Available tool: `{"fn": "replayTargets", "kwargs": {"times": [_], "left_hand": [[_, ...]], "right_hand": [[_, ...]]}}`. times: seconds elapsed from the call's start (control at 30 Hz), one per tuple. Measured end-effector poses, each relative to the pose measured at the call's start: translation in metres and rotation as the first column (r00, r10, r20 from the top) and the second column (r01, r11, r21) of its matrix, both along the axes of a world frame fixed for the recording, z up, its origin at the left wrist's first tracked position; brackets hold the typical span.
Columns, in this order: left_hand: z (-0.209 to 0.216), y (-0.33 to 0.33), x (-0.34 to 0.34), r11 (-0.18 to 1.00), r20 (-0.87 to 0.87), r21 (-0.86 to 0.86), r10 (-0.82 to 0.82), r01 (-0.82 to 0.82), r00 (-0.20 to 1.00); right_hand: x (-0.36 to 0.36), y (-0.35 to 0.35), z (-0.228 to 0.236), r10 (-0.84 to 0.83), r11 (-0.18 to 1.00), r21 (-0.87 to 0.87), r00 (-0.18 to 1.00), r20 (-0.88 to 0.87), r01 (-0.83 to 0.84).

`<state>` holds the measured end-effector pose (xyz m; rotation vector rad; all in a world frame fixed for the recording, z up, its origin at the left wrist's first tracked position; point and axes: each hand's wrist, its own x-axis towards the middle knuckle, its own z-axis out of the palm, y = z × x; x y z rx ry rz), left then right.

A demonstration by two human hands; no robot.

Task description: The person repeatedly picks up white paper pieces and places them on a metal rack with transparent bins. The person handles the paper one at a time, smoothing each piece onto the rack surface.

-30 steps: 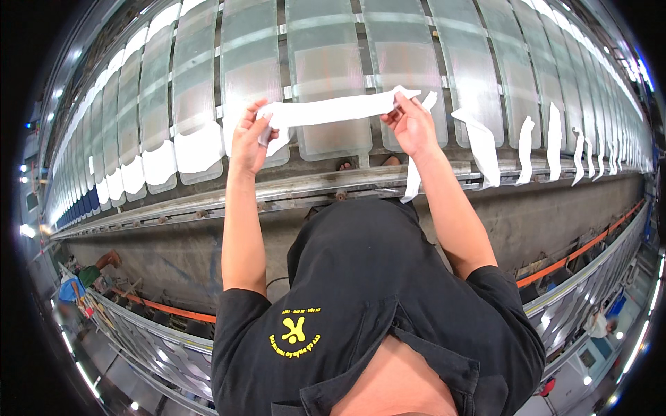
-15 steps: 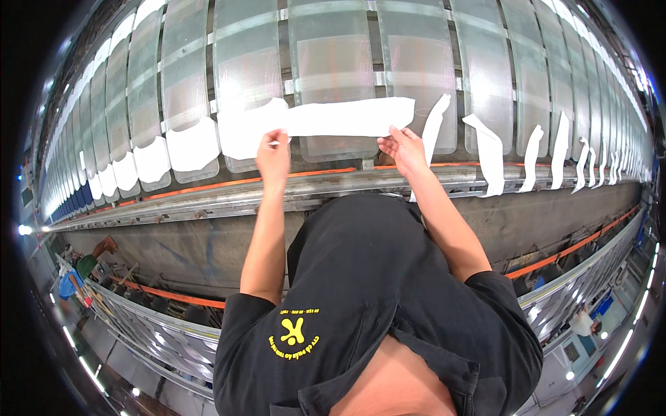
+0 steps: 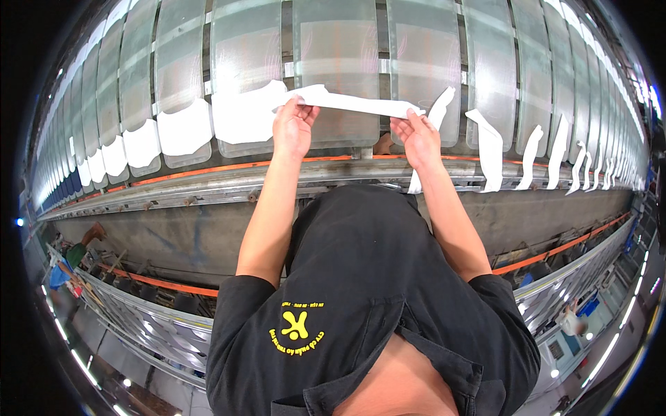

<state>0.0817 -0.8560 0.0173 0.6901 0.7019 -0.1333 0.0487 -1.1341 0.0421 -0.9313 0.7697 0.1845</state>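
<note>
A white fabric piece (image 3: pixel 361 103) is stretched between my two hands above a glassy grey platen (image 3: pixel 338 62), and it looks narrow, as if folded or seen edge-on. My left hand (image 3: pixel 294 130) pinches its left end, palm turned up. At its right end, the thumb and fingers of my right hand (image 3: pixel 419 139) are closed on the cloth. Just left of my left hand, another white piece (image 3: pixel 239 114) lies flat on the neighbouring platen. To the right of my right hand, a narrow white strip (image 3: pixel 441 107) rests on a platen, partly hidden by that hand.
Several more platens stretch left and right, with flat white pieces (image 3: pixel 186 128) leftward and narrow draped strips (image 3: pixel 490 149) rightward. A metal rail (image 3: pixel 229 182) with an orange line runs along their near ends. Behind me is another rack (image 3: pixel 159 315); a person (image 3: pixel 570 322) is far right.
The cloth between my hands has gone from a broad spread sheet to a narrow band. My left hand has moved up and right, and my right hand slightly right.
</note>
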Motion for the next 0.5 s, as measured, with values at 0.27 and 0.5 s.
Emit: {"fn": "replayTargets", "kwargs": {"times": [0.27, 0.5], "left_hand": [[0.038, 0.009, 0.060, 0.837, 0.075, 0.546, 0.003, -0.044, 0.997], [0.228, 0.009, 0.204, 0.645, 0.648, 0.644, -0.173, -0.411, 0.742]], "right_hand": [[0.070, 0.014, 0.021, -0.029, 0.994, -0.101, 0.986, 0.162, 0.046], [0.231, 0.002, 0.170, 0.257, 0.955, -0.278, 0.745, 0.615, -0.101]]}}
